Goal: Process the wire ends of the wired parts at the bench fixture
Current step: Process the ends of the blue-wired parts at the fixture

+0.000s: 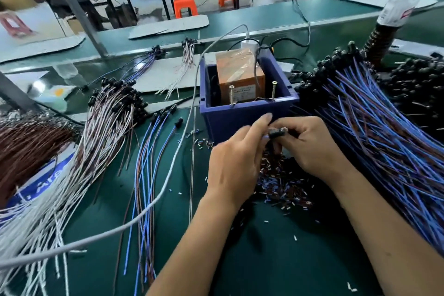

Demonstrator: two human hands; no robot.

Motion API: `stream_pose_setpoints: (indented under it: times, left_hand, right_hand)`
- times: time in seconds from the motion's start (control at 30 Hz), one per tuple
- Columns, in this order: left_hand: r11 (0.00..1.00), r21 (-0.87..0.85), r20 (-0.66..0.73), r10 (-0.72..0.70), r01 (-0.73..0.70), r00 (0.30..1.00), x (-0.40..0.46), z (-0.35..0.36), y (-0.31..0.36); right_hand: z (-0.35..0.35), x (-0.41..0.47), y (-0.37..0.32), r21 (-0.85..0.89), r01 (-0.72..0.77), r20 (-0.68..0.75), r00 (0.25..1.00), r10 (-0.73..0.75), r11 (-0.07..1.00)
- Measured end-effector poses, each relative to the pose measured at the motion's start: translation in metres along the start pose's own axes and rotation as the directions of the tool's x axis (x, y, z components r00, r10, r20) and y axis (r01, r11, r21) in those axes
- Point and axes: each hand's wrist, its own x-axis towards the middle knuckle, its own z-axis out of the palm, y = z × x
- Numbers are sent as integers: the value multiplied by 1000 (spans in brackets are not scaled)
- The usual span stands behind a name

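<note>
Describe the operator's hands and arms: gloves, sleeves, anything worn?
Both the left hand and right hand are bare: no gloves, no rings or finger cots visible. Both forearms are uncovered down to the frame edge, with no sleeves, watch or wrist strap showing.

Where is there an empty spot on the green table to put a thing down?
The bare green mat between the two forearms, below the heap of cut wire bits, is free. A narrower strip lies between the grey cable and the left arm. It is crowded by the blue wires on the right and the white wires on the left.
</note>
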Motion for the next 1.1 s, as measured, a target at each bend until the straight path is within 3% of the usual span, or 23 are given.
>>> stream_pose_setpoints:
  times: [0.1,0.2,0.47,0.63,0.8,0.9,1.0,1.1]
  left_hand:
    - [998,-41,-3,-48,48,999,-1,2,-11]
    - [996,-34,-63,-86,84,994,0,0,-18]
    - [980,-111,-104,-176,164,979,0,2,-29]
    - [963,-222,-45,-169,155,985,0,0,-34]
    - [950,-273,-8,-157,149,988,0,-2,-35]
    - [932,-303,-42,-220,197,975,-1,-5,-40]
    - [875,-415,-76,-308,251,948,-1,-7,-42]
    - [876,-410,-75,-309,253,948,-2,-6,-39]
  right_hand:
    - [-3,2,4,9,-41,-79,996,42,999]
    - [-6,1,7,129,-117,-151,979,136,985]
    - [1,0,7,257,-248,-184,936,299,934]
    - [0,0,2,400,-232,-179,929,324,887]
    - [-4,-1,3,422,-204,-167,940,296,883]
    - [-13,1,6,523,-170,-245,909,338,835]
    - [-17,1,9,491,-172,-291,892,347,854]
    - [-9,0,9,485,-186,-228,917,328,855]
